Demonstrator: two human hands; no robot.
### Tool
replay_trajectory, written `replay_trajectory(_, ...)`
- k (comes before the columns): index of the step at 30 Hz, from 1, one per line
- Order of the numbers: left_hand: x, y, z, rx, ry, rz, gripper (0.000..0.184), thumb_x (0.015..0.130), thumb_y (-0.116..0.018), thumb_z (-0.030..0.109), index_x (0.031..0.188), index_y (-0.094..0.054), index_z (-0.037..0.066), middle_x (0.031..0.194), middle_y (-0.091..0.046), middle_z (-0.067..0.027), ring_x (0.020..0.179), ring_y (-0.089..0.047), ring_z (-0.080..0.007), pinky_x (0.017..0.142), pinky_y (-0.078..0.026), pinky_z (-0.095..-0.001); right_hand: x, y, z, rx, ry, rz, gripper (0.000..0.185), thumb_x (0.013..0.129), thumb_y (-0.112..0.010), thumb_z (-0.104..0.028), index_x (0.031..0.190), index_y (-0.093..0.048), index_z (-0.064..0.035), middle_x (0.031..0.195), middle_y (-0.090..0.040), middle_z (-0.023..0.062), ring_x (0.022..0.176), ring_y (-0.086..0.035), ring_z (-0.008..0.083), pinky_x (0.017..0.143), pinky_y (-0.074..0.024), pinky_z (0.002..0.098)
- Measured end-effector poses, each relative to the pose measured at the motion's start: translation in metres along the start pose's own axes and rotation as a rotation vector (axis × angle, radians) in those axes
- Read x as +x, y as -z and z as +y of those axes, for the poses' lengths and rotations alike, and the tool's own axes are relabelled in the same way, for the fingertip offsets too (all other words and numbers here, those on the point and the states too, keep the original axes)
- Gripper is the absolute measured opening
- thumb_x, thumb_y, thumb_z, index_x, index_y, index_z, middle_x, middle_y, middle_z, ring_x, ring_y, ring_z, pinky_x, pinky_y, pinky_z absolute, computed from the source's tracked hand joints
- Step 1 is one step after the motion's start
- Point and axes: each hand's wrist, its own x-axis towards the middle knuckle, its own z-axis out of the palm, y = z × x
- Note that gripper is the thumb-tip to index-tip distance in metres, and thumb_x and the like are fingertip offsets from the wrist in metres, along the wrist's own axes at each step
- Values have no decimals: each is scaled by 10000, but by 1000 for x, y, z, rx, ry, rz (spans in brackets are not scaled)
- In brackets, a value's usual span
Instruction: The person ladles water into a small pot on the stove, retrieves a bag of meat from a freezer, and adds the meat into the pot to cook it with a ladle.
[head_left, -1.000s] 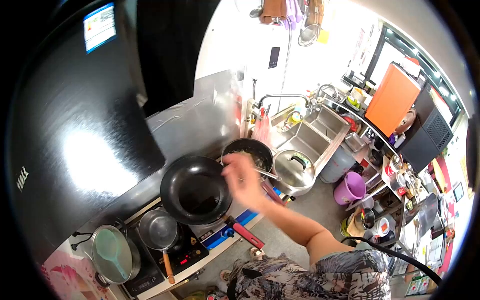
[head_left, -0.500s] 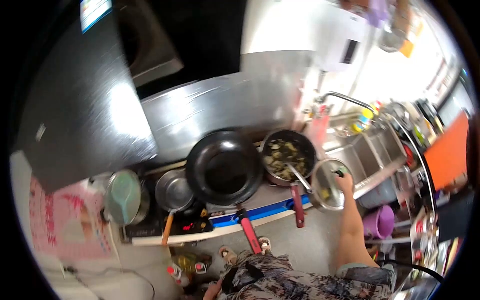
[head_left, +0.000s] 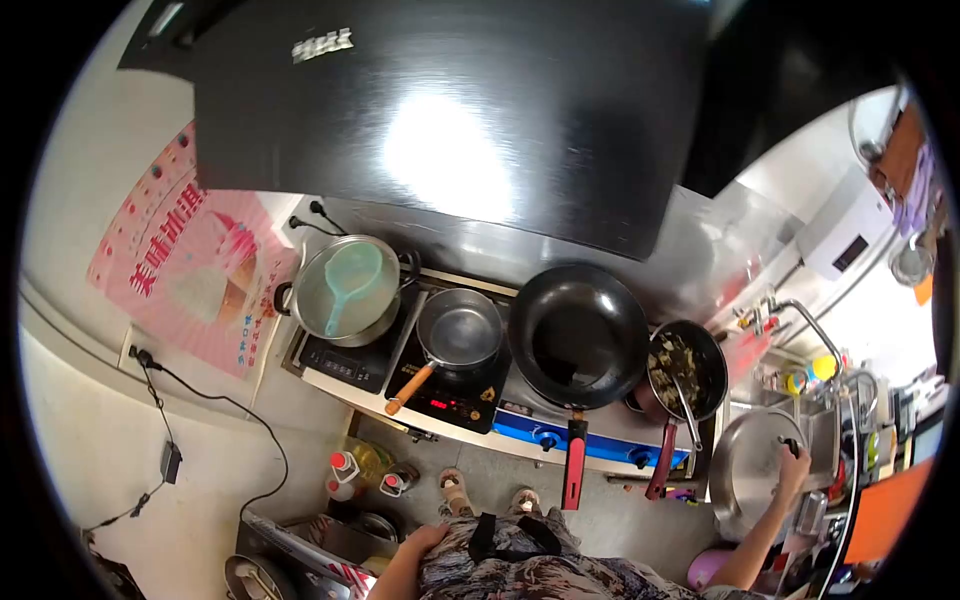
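My right hand (head_left: 793, 468) is closed on the black knob of a large glass pot lid (head_left: 740, 455) with a metal rim. The lid is tilted beside the sink, to the right of a dark red saucepan (head_left: 725, 372). Cooked food and a metal spoon (head_left: 687, 410) are in that saucepan, its handle pointing towards me. My left hand (head_left: 428, 538) holds nothing and lies flat against the patterned clothing at my hip, its fingers partly visible.
A black wok (head_left: 577, 335), a small wooden-handled pan (head_left: 460, 330) and a two-handled pot (head_left: 345, 290) with a green strainer (head_left: 352, 275) line the stove. Above hangs a black hood (head_left: 440, 110). Oil bottles (head_left: 370, 462) stand on the floor; a cable runs down the left.
My view has swung left, showing more of the stove and the poster. My right hand has carried the lid farther right from the saucepan. More of my left hand shows.
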Motion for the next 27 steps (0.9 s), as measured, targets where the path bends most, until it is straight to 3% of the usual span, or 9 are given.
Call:
replay_trajectory(4,34,-2,-24,-97,-2,4,813,887,-340,652,1206,-580,-56,1287,-529,-297,1235,-490,-417,1037,-369,-430,-30,45,-117,-114,265,122,271,833,-640,-199,894,-604,62,689,-514,20,629,-439,129,557,-382,315)
replay_trajectory(9,41,11,-32,-66,-88,31,851,880,-344,682,1236,-558,-61,1309,-511,-298,1256,-476,-406,1049,-360,-432,-130,53,-363,278,228,-502,221,887,-633,-185,1031,-634,-17,760,-535,-30,655,-471,68,575,-385,221)
replay_trajectory(11,34,21,-35,-90,0,18,865,884,-332,693,1251,-551,-59,1322,-511,-280,1269,-467,-399,1048,-362,-426,-165,-3,-411,477,311,-482,222,892,-651,-210,1039,-649,-44,739,-521,-44,624,-451,32,535,-355,197)
replay_trajectory(13,42,26,-51,-125,-25,4,866,890,-319,690,1268,-539,-58,1331,-505,-279,1285,-450,-399,1047,-361,-441,-191,-59,-470,436,626,-678,170,908,-649,-199,966,-646,-39,662,-475,-48,567,-416,41,494,-327,223)
replay_trajectory(15,36,42,-59,-238,40,-268,933,859,-393,731,1295,-505,-86,1363,-480,-280,1274,-464,-393,1015,-386,-441,-227,-125,-531,548,564,-1002,196,914,-652,-216,972,-642,-29,634,-467,-49,566,-422,41,496,-336,226)
replay_trajectory(17,137,-9,-128,-310,124,-181,906,856,-447,714,1324,-491,-61,1382,-480,-245,1275,-475,-348,979,-406,-450,-272,-196,-585,596,572,-1146,210,911,-655,-215,990,-641,-22,664,-503,-22,608,-465,71,550,-391,255)
replay_trajectory(24,50,14,-128,-447,-8,13,875,865,-435,698,1315,-501,-49,1362,-495,-241,1259,-486,-352,972,-411,-452,-415,-421,-722,547,651,-1045,286,881,-626,-245,967,-642,27,824,-670,171,791,-636,287,735,-466,401)
replay_trajectory(26,39,20,-126,-497,-24,49,866,867,-432,694,1313,-504,-45,1357,-500,-239,1254,-489,-353,970,-413,-452,-444,-444,-743,568,674,-945,279,874,-627,-235,957,-641,31,841,-672,196,819,-648,313,744,-468,418)
replay_trajectory(27,34,24,-126,-526,-35,63,862,868,-431,692,1312,-505,-43,1354,-502,-239,1252,-490,-353,969,-414,-453,-452,-450,-751,557,719,-924,271,881,-631,-235,973,-641,20,772,-645,141,729,-607,274,678,-451,400)
